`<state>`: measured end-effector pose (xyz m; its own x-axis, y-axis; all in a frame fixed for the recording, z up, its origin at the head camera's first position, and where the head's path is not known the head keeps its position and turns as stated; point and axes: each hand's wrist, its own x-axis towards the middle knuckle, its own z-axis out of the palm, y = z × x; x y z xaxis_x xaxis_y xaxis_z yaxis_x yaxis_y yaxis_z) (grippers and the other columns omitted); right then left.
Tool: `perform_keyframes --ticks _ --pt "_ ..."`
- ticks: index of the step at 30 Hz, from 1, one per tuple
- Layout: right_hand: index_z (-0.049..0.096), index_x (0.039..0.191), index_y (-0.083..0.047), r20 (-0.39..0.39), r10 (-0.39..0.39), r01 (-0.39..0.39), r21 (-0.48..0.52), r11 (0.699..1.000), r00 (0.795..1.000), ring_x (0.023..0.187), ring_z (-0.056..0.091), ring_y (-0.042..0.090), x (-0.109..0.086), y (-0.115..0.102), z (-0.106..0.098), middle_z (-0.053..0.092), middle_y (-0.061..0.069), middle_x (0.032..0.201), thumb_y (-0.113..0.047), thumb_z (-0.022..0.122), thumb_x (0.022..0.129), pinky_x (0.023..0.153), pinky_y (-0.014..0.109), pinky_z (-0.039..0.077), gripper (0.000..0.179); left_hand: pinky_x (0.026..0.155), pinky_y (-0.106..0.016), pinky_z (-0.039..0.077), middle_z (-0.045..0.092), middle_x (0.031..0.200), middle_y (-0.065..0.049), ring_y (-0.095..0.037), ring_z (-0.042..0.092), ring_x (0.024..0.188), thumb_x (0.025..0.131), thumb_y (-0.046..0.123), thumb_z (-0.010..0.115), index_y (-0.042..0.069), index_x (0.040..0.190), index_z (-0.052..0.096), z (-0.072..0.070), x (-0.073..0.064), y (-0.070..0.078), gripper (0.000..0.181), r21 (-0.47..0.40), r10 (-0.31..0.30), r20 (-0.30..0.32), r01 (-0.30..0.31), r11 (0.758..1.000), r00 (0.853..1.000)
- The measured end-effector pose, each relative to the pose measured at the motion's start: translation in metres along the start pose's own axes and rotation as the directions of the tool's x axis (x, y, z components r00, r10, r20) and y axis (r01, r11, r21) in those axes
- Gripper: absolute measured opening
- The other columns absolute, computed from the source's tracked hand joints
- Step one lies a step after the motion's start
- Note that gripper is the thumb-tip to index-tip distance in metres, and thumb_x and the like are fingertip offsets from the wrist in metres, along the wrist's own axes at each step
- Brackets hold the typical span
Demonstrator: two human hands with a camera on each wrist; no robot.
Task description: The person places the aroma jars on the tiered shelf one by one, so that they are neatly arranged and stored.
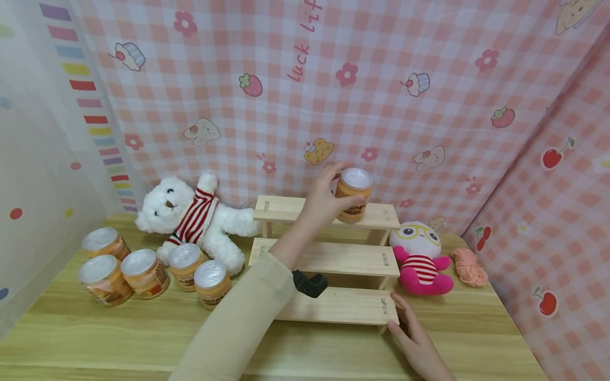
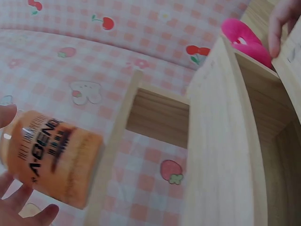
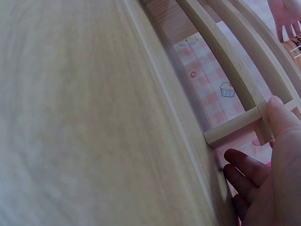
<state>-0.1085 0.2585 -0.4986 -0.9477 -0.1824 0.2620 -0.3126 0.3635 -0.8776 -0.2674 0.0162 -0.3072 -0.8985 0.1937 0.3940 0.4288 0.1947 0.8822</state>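
My left hand [image 1: 324, 198] grips an orange can [image 1: 353, 206] with a silvery lid, thumb on the near side and fingers round the far side. The can is upright at the right part of the top step of a three-step wooden stand [image 1: 329, 256]. In the left wrist view the can's label [image 2: 51, 148] shows dark lettering, and its base is right at the step's edge. My right hand [image 1: 416, 338] holds the right end of the lowest step; in the right wrist view its thumb [image 3: 280, 117] lies on the step's end, with the fingers beside the support.
Several similar orange cans [image 1: 145, 272] stand on the wooden table [image 1: 119, 344] at the left. Behind them a white teddy bear [image 1: 190, 211] leans near the stand. A pink doll [image 1: 421, 264] and a ball of yarn [image 1: 469, 267] sit at the right. A checked curtain [image 1: 295, 111] hangs behind.
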Motion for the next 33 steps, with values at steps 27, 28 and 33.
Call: perform_keyframes --ticks 27,28,33 --pt "0.031 0.146 -0.003 -0.009 -0.010 0.010 -0.001 1.000 1.000 0.109 0.052 0.003 0.000 -0.001 0.002 0.055 0.021 0.122 0.000 0.051 0.097 0.088 0.011 0.038 0.052 0.104 -0.046 0.035 0.050 0.139 0.000 -0.014 0.042 0.128 0.079 0.014 0.080 0.015 0.141 0.048 -0.066 -0.083 0.003 0.070 0.028 0.223 -0.141 -0.222 0.975 0.964" --pt "0.031 0.146 -0.003 -0.008 -0.011 0.011 0.000 1.000 1.000 0.108 0.052 0.003 0.000 -0.001 0.002 0.055 0.021 0.122 0.000 0.051 0.097 0.088 0.011 0.038 0.052 0.104 -0.045 0.035 0.050 0.138 0.000 -0.014 0.042 0.127 0.079 0.014 0.080 0.015 0.141 0.048 -0.069 -0.088 0.001 0.069 0.038 0.227 -0.148 -0.224 0.974 0.963" --pt "0.031 0.146 -0.004 -0.006 0.000 0.000 0.006 1.000 1.000 0.107 0.052 0.003 0.000 -0.001 0.002 0.055 0.021 0.121 0.000 0.051 0.098 0.087 0.011 0.039 0.053 0.106 -0.041 0.034 0.051 0.137 -0.002 -0.015 0.039 0.129 0.078 0.009 0.081 0.013 0.139 0.050 -0.085 -0.112 -0.001 0.068 0.052 0.189 -0.179 -0.182 0.982 0.966"
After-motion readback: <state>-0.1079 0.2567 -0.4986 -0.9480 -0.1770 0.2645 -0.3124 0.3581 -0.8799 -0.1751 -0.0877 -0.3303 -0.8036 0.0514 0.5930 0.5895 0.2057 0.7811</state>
